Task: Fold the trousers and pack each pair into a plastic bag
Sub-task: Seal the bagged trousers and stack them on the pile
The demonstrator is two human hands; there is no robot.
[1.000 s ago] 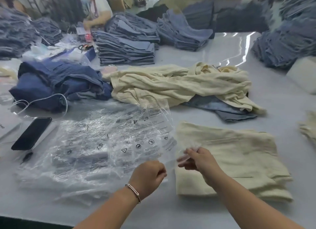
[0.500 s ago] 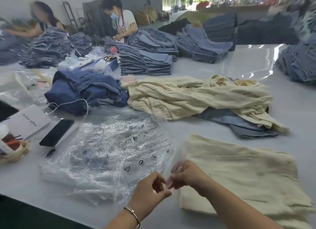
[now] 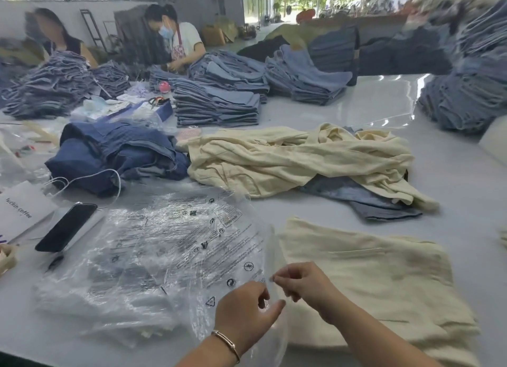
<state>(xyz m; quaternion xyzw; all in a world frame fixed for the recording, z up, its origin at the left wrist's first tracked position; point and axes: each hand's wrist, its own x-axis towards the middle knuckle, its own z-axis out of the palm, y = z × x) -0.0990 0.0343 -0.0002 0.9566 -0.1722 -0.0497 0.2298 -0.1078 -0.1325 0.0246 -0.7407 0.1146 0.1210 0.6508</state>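
Note:
A folded cream pair of trousers (image 3: 367, 281) lies flat on the white table (image 3: 452, 202) at the lower right. A clear printed plastic bag (image 3: 219, 246) is lifted off a heap of the same bags (image 3: 109, 273) to its left. My left hand (image 3: 247, 309) and my right hand (image 3: 301, 281) sit close together at the bag's near right edge, each pinching the film there. The bag's edge hangs over the left side of the folded trousers. Behind lie loose cream trousers (image 3: 288, 158) over a grey-blue pair (image 3: 365, 199).
A dark blue garment heap (image 3: 109, 152) with a white cable lies at the left. A black phone (image 3: 65, 227) and a white paper bag (image 3: 22, 210) sit near the left edge. Stacks of folded jeans (image 3: 216, 106) fill the back. Two people work at the far left.
My hands came together at the bag's edge, then my right hand drew slightly up and away from the left. The camera tilted up, showing more of the room.

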